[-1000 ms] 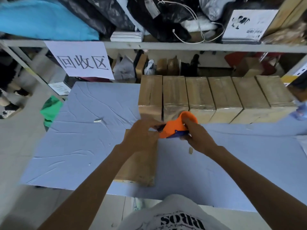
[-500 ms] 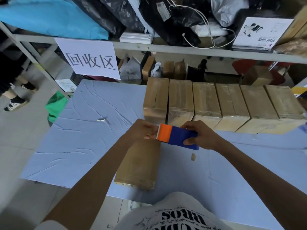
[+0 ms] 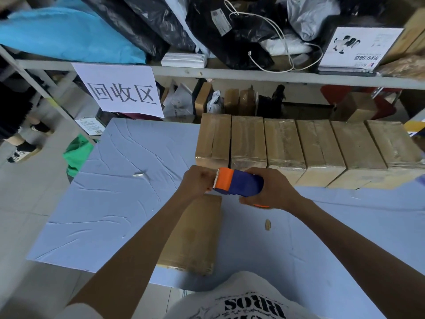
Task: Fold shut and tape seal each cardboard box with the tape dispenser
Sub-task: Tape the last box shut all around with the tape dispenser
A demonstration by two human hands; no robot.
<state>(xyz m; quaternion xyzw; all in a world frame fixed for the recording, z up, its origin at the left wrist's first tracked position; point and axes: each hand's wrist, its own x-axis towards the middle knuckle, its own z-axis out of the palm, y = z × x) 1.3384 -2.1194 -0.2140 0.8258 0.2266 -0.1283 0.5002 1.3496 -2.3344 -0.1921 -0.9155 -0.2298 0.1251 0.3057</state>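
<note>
Six sealed boxes (image 3: 282,143) sit side by side in a row along the table's (image 3: 115,192) far edge, spanning 12 to 2 o'clock, all with glossy tape over the tops. A seventh cardboard box (image 3: 197,238) lies flat on the blue cloth at 6 o'clock, long axis running 12 to 6, near end at the table edge, partly hidden by the left forearm. The tape dispenser (image 3: 241,185) is held in the air just over that box's 12 o'clock end, with the orange toothed end pointing to 9 o'clock and the blue body to 3. The right hand (image 3: 273,192) has its fingers wrapped round the blue body. The left hand (image 3: 197,180) has its fingers curled and pinching at the orange blade end; what sits between the fingertips is too small to tell. A small tan scrap (image 3: 267,225) lies on the cloth at 4 o'clock of the box, and a white scrap (image 3: 138,180) at 9 o'clock of the hands. A paper sign (image 3: 122,93) hangs from the shelf rail (image 3: 253,75) at 11 o'clock.
</note>
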